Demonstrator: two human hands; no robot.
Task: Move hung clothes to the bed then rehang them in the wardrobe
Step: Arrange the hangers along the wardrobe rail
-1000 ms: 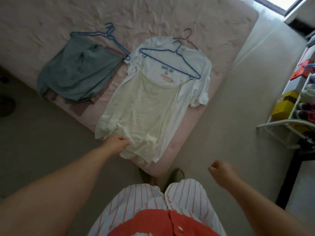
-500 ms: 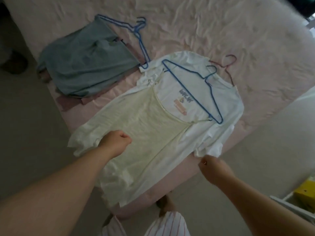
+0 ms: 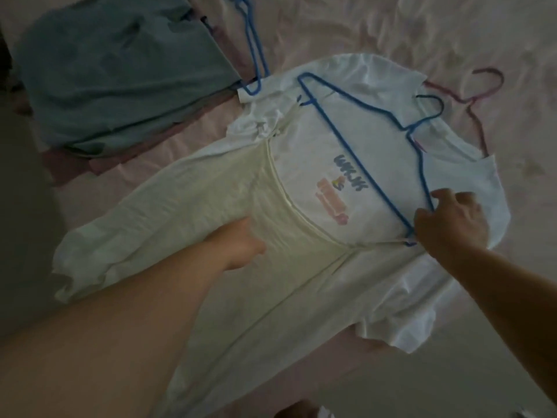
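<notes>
Right hand pinching the near corner of the blue hanger; left hand curled on the cream top below it, grip unclear. Best lifted by the hook, cloth supported. On the bed: three hangers, three garments, counting the white shirt under the hanger and grey one left.

A pale yellow thin-strapped cotton top lies over a white short-sleeved T-shirt, whose chest print shows dark blue lettering above salmon-pink blocks, with a small yellow and blue mark between them. A bright blue wire hanger crosses the white cloth. At 11 o'clock sits a muted grey-green folded garment with a second blue wire hanger. At 2 o'clock, a dull maroon wire hanger rests on the pale pink crumpled bedsheet.
</notes>
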